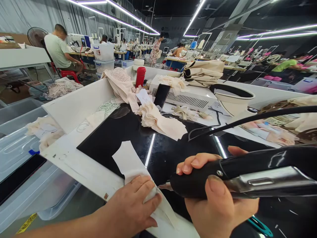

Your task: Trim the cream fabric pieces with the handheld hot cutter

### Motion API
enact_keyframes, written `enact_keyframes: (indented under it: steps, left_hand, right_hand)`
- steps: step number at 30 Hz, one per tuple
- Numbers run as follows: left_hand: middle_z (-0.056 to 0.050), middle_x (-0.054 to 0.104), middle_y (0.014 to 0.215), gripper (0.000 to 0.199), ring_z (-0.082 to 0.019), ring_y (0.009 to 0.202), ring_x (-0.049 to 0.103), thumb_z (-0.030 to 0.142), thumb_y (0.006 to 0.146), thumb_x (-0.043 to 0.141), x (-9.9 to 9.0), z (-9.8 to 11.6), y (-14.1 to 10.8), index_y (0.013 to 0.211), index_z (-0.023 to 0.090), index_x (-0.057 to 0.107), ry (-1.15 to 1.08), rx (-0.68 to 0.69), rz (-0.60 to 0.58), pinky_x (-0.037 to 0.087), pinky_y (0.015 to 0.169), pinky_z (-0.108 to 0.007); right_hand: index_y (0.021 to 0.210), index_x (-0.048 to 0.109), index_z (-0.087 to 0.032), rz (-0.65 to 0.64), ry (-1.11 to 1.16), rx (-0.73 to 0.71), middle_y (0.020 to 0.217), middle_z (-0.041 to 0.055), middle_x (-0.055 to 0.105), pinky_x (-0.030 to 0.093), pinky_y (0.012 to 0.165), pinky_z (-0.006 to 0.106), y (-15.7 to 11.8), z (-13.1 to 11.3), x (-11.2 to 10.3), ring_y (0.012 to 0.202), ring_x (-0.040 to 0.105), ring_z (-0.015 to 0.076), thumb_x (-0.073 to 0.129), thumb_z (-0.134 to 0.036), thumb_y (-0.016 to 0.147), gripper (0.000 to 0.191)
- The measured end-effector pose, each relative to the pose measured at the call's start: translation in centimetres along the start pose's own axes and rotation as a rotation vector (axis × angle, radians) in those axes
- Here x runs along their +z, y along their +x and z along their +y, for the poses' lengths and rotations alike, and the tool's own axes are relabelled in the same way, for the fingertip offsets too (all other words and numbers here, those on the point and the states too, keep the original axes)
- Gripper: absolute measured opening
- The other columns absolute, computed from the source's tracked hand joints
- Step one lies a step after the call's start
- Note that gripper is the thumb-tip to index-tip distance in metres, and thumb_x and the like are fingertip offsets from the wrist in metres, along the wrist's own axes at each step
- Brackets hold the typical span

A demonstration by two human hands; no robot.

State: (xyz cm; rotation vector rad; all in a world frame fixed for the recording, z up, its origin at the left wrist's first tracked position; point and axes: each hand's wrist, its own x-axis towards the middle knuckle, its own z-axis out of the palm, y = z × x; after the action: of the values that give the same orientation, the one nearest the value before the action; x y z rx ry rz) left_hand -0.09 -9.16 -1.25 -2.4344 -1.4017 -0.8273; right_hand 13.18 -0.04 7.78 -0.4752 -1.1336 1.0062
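A pale cut fabric piece (131,158) lies over the front edge of the glossy black work surface (109,142). My left hand (131,205) presses on it and grips it, fingers bent over the cloth. In my right hand (218,198) is a black hand tool (195,178) with a metal lever along its side, the fingers wrapped around its body. The tool's narrow metal tip (165,186) points left and meets the fabric's edge beside my left fingertips; whether it touches the cloth is unclear. Farther back lies a fanned stack of similar fabric pieces (160,123).
A black cable (260,117) arcs across the right side. Behind the stack are a phone (162,95), a red bottle (140,76) and a white vented box (183,94). A teal-handled tool (260,226) lies at lower right. Clear plastic bins (56,195) stand at left; people work beyond.
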Motion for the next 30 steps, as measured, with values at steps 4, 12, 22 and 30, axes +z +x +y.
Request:
enact_keyframes:
  steps: [4, 12, 22, 30]
  left_hand:
    - [-0.011, 0.07, 0.119, 0.062, -0.024, 0.118, 0.065, 0.056, 0.081, 0.084, -0.3, 0.0, 0.1, 0.122, 0.015, 0.062, -0.004, -0.006, -0.006, 0.05, 0.112, -0.037]
    - [-0.011, 0.068, 0.127, 0.068, -0.026, 0.126, 0.061, 0.058, 0.084, 0.08, -0.2, 0.1, -1.2, 0.132, 0.014, 0.059, 0.05, 0.015, -0.054, 0.047, 0.114, -0.038]
    - [-0.011, 0.07, 0.122, 0.067, -0.027, 0.118, 0.065, 0.057, 0.078, 0.086, -0.4, 0.1, -0.8, 0.126, 0.015, 0.062, 0.039, 0.007, -0.032, 0.052, 0.107, -0.041]
    - [-0.011, 0.068, 0.126, 0.068, -0.027, 0.122, 0.064, 0.057, 0.082, 0.083, -0.2, 0.2, -1.0, 0.13, 0.015, 0.06, 0.033, 0.0, -0.058, 0.052, 0.109, -0.041]
  right_hand:
    - [0.12, 0.06, -0.029, 0.008, -0.022, -0.013, 0.075, -0.005, 0.068, 0.053, 0.048, 0.031, 0.0, 0.1, 0.0, 0.057, 0.059, 0.0169, 0.083, -0.031, 0.079, 0.048]
    - [0.123, 0.06, -0.029, 0.006, -0.06, -0.049, 0.076, -0.004, 0.067, 0.054, 0.05, 0.034, -0.2, 0.5, -0.2, 0.058, 0.059, 0.0176, 0.081, -0.032, 0.082, 0.047]
    - [0.123, 0.06, -0.03, -0.009, -0.027, -0.028, 0.077, -0.0046, 0.067, 0.056, 0.051, 0.032, -0.2, 0.3, 0.0, 0.059, 0.06, 0.0165, 0.082, -0.032, 0.082, 0.046]
    - [0.124, 0.057, -0.029, -0.035, -0.044, -0.032, 0.078, -0.0046, 0.066, 0.057, 0.053, 0.033, -0.4, 0.3, -0.1, 0.059, 0.061, 0.016, 0.079, -0.03, 0.084, 0.045]
